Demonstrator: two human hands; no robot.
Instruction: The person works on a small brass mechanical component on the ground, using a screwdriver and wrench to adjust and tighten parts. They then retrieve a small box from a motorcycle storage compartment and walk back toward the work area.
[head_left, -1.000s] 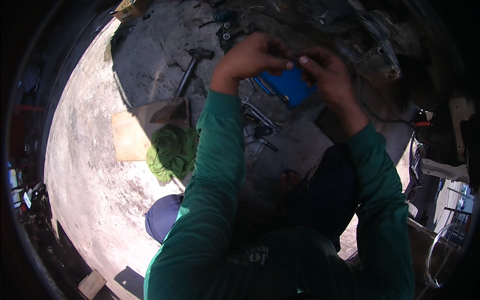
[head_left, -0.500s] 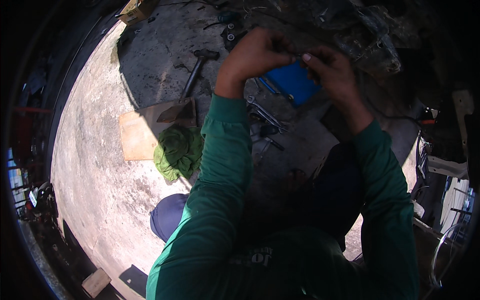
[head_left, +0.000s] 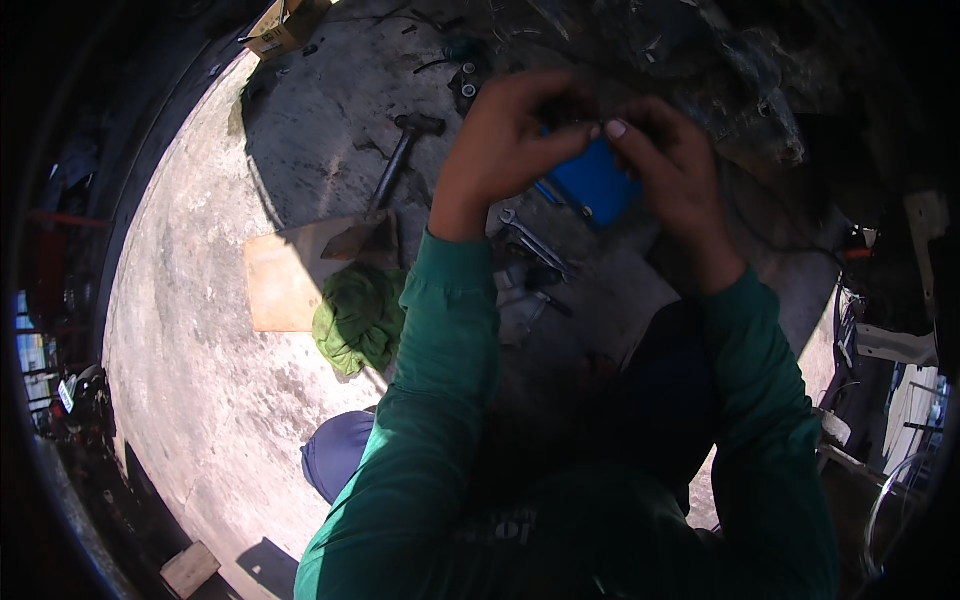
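My left hand and my right hand are raised close together at the upper middle, thumb tips almost meeting. Both sets of fingers are curled in a pinch. Whatever lies between them is too small and dark to make out. Behind and below the hands is a blue flat case on the floor, partly covered by them. Just nearer to me lie some wrenches and a dark-handled tool. To the left of my left wrist rests a hammer with a metal handle.
A green cloth lies by my left forearm, beside a piece of cardboard. An open cardboard box stands at the far left. Two small round metal parts sit beyond my left hand. Dark machinery fills the far right.
Both hands have come slightly nearer to me and closer together, thumbs now almost touching. The whole view has shifted a little; the tools on the floor stay in place.
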